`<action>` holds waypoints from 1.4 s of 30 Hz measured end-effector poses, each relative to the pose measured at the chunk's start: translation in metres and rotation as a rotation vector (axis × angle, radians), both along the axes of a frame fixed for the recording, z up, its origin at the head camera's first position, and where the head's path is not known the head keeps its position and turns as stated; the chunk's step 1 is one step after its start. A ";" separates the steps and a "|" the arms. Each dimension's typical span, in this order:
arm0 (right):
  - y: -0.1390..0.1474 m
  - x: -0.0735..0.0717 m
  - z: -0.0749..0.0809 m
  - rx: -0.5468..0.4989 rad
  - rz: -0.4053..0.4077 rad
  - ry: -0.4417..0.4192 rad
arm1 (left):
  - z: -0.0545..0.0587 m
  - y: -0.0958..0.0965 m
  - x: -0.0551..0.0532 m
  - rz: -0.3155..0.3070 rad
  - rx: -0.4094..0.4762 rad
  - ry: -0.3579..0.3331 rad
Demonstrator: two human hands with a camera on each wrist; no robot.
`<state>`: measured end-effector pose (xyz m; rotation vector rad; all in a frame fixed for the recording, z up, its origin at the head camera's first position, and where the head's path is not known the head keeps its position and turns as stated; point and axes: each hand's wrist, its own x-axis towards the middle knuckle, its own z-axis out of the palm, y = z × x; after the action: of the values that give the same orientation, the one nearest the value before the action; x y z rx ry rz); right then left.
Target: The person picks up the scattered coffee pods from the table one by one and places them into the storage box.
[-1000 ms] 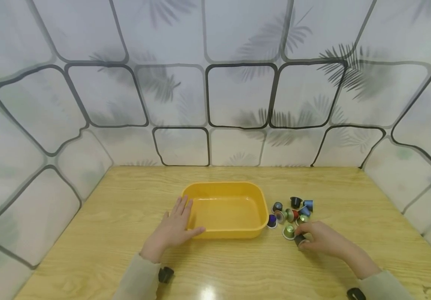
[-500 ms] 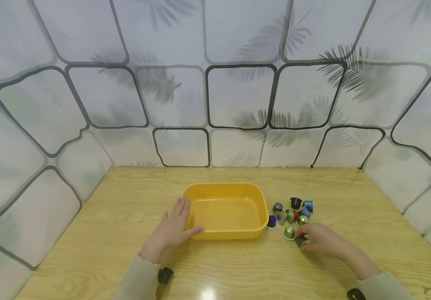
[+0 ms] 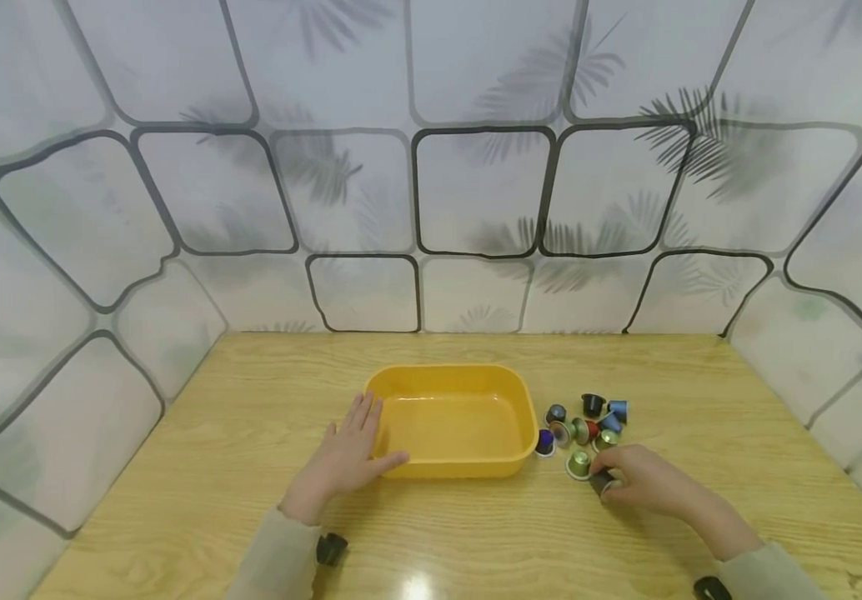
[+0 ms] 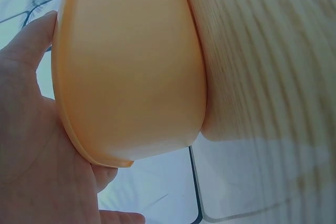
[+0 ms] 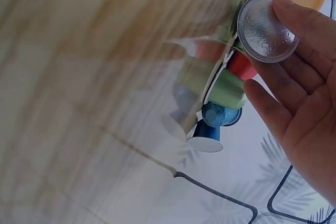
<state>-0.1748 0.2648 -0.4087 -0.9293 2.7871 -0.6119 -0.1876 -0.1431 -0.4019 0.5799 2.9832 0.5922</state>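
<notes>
A yellow plastic basin [image 3: 449,468] stands on the wooden table. My left hand [image 3: 344,454] rests on its left rim with fingers spread and straight; in the left wrist view the palm [image 4: 37,145] lies along that rim. At the right, my right hand [image 3: 649,479] pinches a dark coffee capsule [image 3: 600,481] between thumb and fingers. Its silvery foil lid [image 5: 268,29] faces the right wrist camera. Just left of the held capsule sits a light green capsule [image 3: 579,463], and another green capsule [image 3: 607,440] lies behind it.
Several more capsules cluster right of the basin: a purple one [image 3: 545,442], a red one [image 3: 586,430], a black one [image 3: 592,405] and a blue one [image 3: 617,410]. A patterned wall [image 3: 483,192] rises behind the table [image 3: 476,542].
My right hand keeps the dark capsule at nearly the same spot, the capsule tilting slightly. The left hand stays on the basin rim, its thumb shifted a touch left.
</notes>
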 end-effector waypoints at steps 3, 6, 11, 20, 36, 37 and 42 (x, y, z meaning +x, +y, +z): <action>-0.002 0.003 0.004 0.000 0.003 0.022 | 0.000 0.000 0.000 -0.002 -0.004 -0.006; -0.004 0.005 0.010 -0.010 -0.009 0.035 | 0.000 0.001 0.000 -0.002 -0.007 -0.006; -0.006 0.005 0.018 -0.025 -0.022 0.055 | 0.001 0.002 -0.001 0.001 -0.009 -0.002; -0.013 0.002 0.029 -0.044 -0.006 0.112 | 0.003 0.001 -0.001 -0.002 -0.016 -0.009; -0.023 -0.005 0.040 -0.124 -0.021 0.142 | 0.001 0.000 -0.001 0.001 -0.014 -0.021; -0.024 -0.006 0.040 -0.129 -0.025 0.140 | 0.001 0.000 -0.002 0.002 -0.017 -0.023; -0.028 -0.009 0.039 -0.144 -0.034 0.133 | 0.001 0.000 -0.003 0.003 -0.015 -0.033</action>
<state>-0.1837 0.2372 -0.3699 -0.9853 2.9133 -0.7938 -0.1902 -0.1434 -0.4014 0.5588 2.9552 0.5738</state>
